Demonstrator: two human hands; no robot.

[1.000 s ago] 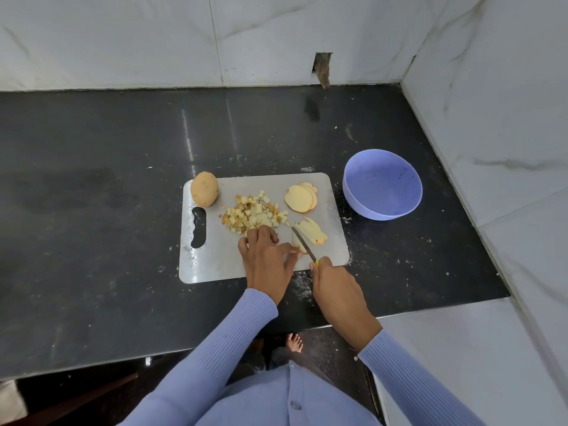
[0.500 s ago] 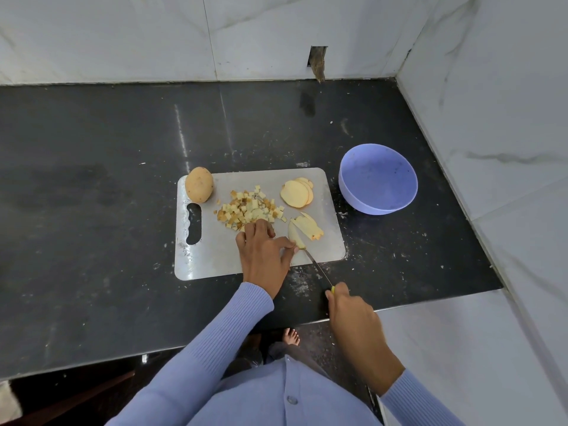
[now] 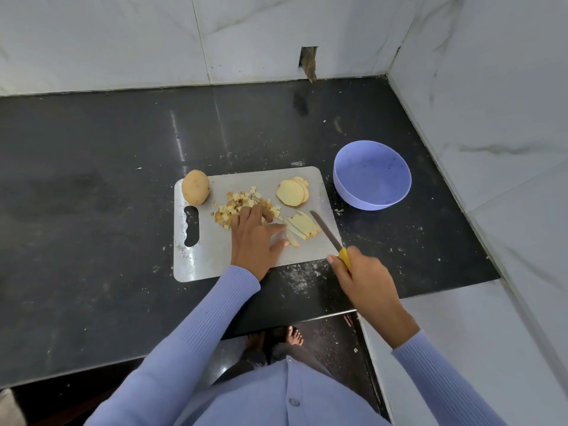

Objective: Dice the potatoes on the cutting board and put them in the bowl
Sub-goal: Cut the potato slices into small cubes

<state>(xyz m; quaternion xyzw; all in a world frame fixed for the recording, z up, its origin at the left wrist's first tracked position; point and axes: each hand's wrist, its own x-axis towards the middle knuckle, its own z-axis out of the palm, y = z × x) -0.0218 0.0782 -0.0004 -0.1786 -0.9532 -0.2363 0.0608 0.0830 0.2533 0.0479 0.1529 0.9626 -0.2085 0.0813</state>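
A grey cutting board [image 3: 209, 259] lies on the black counter. On it sit a whole potato [image 3: 195, 186] at the far left corner, a heap of diced potato [image 3: 242, 204], a stack of round slices [image 3: 292, 192] and a fan of potato strips [image 3: 302, 226]. My left hand [image 3: 256, 238] rests on the board with fingers spread, its tips touching the dice and the strips. My right hand [image 3: 365, 281] grips a yellow-handled knife [image 3: 327, 230], blade pointing over the board's right edge beside the strips. A purple bowl [image 3: 372, 179] stands right of the board, holding no potato.
The black counter [image 3: 92, 210] meets white marble walls at the back and right, with a small hole in the back wall [image 3: 308, 61]. A lower white ledge [image 3: 461, 348] lies at the right front. My bare foot [image 3: 293, 335] shows below the counter edge.
My right hand drew the knife back out of the strips, then swung it to their right side. My left hand spread its fingers flat between the dice and the strips.
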